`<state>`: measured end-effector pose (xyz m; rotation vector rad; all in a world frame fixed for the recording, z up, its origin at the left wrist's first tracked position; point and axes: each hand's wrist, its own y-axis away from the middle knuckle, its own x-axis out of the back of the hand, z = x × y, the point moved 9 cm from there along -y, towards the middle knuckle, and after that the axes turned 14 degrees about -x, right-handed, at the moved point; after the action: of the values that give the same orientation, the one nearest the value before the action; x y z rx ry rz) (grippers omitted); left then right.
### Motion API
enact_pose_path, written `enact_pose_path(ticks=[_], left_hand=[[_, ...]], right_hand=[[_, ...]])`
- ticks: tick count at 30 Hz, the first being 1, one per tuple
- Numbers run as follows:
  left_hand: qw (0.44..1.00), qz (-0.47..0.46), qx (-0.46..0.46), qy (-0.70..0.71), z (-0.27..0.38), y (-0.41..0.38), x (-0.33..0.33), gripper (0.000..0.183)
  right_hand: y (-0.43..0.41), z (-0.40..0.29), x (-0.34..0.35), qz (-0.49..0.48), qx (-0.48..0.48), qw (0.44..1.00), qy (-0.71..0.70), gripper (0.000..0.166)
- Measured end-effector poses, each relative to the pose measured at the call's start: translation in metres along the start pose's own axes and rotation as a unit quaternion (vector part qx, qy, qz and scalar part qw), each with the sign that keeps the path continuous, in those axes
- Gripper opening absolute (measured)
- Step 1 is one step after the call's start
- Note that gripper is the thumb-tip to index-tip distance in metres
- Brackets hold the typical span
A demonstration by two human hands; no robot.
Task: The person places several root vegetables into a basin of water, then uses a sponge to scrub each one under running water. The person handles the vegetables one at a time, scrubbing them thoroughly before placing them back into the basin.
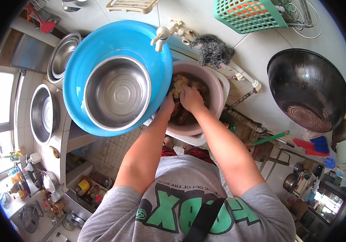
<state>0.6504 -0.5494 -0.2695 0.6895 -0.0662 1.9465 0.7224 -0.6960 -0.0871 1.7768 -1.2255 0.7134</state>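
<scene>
A pink plastic basin [216, 87] stands before me, with murky brown water and several dark brown lumps [177, 113] in it. A tan, rough-surfaced lump [180, 83] is at the surface near the basin's far left side. My right hand [192, 98] grips the tan lump, its fingers bent over the near side. My left hand [167, 104] is at the lump's left edge, beside the basin's left side; its fingers are largely hidden, so their grip is unclear. What the dark lumps are cannot be told through the water.
A blue plastic basin [112, 39] holding a metal bowl [117, 93] stands close on my left. A tap [161, 36] projects above its right rim. A steel-wool scourer [215, 50] hangs by the pipe. A wok [306, 87] hangs at right, a green basket [248, 15] above.
</scene>
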Motion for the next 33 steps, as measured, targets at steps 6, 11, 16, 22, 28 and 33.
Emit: enact_pose_path(ticks=[6,11,16,22,28,33], left_hand=[[0.912,-0.170,-0.259,-0.269,0.085,0.037,-0.003,0.050],[0.907,-0.136,-0.326,-0.231,0.193,0.076,0.029,0.057],[0.916,-0.126,-0.315,-0.215,0.195,0.069,0.040,0.058],[0.993,0.077,-0.019,-0.093,0.033,0.035,0.032,0.053],[0.988,-0.031,-0.002,0.154,0.093,0.040,0.006,0.059],[0.965,0.074,0.110,0.225,0.030,0.032,0.043,0.063]], right_hand=[[-0.004,-0.026,0.011,-0.137,0.110,0.982,0.070,0.037],[-0.056,-0.018,0.013,-0.212,0.016,0.971,0.112,0.039],[-0.055,0.046,0.000,-0.302,-0.172,0.901,-0.260,0.041],[-0.003,0.017,-0.009,-0.135,-0.122,0.967,-0.176,0.049],[-0.031,0.016,-0.015,-0.052,-0.075,0.961,-0.260,0.045],[0.037,-0.016,-0.043,-0.172,0.045,0.983,-0.040,0.043]])
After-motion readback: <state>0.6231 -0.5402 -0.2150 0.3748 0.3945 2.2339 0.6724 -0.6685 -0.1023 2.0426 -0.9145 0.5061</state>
